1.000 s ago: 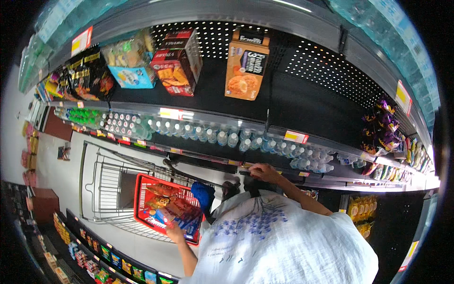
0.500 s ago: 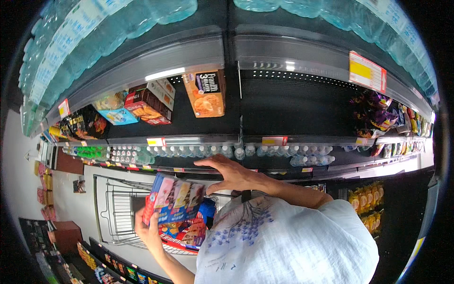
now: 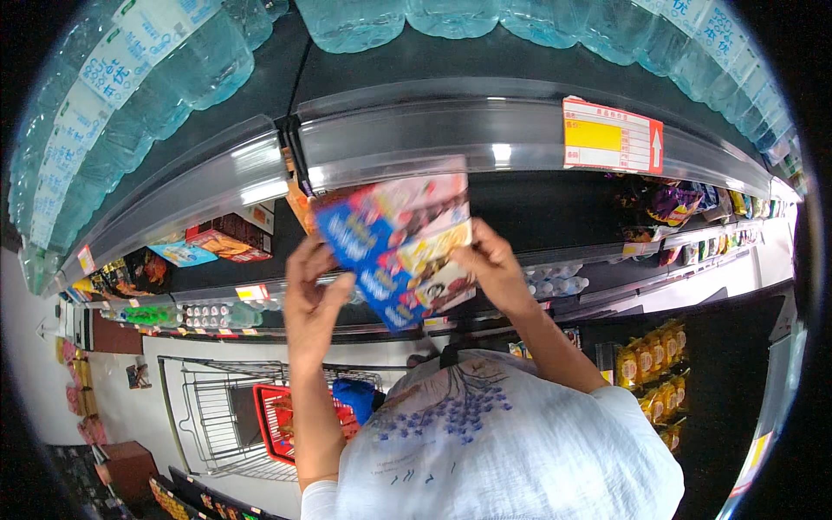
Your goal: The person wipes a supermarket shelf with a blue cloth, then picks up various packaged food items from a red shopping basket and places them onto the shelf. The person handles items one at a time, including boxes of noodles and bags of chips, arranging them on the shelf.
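Note:
A flat snack box (image 3: 400, 243), blue with pink, cream and dark food pictures, is held tilted in front of the middle shelf. My left hand (image 3: 316, 290) is closed on its left edge, the thumb in front and the fingers partly behind. At the right edge, my right hand (image 3: 496, 267) grips it with fingers and thumb. Just behind the box's upper left corner shows part of an orange box (image 3: 300, 204), mostly hidden.
Large water bottles (image 3: 451, 16) line the upper shelf. Red-brown boxes (image 3: 232, 234) stand left on the middle shelf, dark snack bags (image 3: 663, 204) right. Small bottles (image 3: 217, 314) fill a lower shelf. A shopping cart (image 3: 212, 416) with a red basket (image 3: 276, 425) is at lower left.
The box has risen from above the cart to the shelf, turning as it moved. My right hand, open before, has taken hold of it too. The view has shifted right.

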{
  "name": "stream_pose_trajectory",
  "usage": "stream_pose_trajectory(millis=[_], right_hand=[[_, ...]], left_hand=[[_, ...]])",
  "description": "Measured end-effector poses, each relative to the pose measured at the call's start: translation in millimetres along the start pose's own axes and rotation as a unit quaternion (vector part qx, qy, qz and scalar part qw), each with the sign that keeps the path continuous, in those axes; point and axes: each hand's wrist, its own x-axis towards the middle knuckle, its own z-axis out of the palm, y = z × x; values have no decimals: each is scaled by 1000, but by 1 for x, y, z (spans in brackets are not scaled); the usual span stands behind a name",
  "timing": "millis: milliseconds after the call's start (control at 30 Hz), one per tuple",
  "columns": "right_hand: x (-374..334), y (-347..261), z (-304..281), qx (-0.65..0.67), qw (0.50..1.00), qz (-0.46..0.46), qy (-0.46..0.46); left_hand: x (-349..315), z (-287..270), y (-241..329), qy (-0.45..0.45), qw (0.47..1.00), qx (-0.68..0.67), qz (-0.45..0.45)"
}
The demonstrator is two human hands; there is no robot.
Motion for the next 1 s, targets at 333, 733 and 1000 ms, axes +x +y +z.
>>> stream_pose_trajectory(millis=[333,733,1000], right_hand=[[90,38,-62,-31,981,-20,191],[171,109,-118,-123,963,-18,238],[161,88,-112,-222,942,10,250]], left_hand=[[98,76,-103,-22,999,-14,-18],[188,66,-211,-53,937,327,111],[179,90,-151,-101,884,456,-14]])
